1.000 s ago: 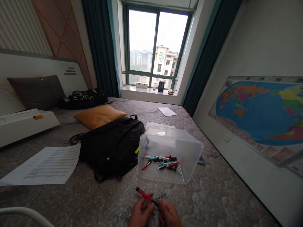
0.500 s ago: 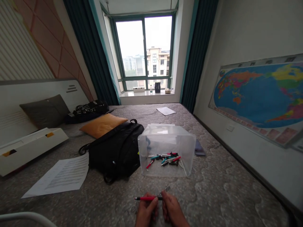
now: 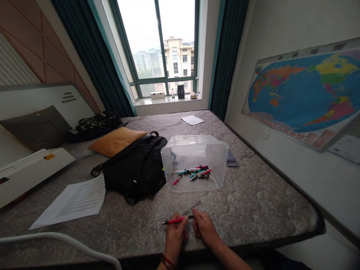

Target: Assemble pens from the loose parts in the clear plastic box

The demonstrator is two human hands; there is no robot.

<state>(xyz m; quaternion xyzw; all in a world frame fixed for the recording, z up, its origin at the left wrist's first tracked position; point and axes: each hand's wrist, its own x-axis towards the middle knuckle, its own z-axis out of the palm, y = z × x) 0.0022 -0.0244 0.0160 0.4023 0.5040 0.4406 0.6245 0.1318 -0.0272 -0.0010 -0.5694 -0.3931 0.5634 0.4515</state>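
Near the front edge of the mattress, a red and black pen (image 3: 174, 221) lies level between my two hands. My left hand (image 3: 176, 233) is closed round its red barrel, thumb on top. The fingers of my right hand (image 3: 204, 227) pinch the black end of the same pen. Just beyond my hands, a clear plastic box (image 3: 194, 150) lies on its side with its mouth towards me. Several pens (image 3: 194, 173) in red, black, white and teal are heaped inside it.
Left of the box lies a black backpack (image 3: 137, 168), with a printed sheet (image 3: 73, 200) beside it. An orange cushion (image 3: 118, 140) and a long white box (image 3: 36, 170) are farther left. A white curved rail (image 3: 56, 237) crosses the lower left. The mattress (image 3: 253, 202) ends close in front of me.
The view has tilted down and shifted slightly, so the mattress edge and more of my forearms show. Both hands keep hold of the pen, which now slants a little more.
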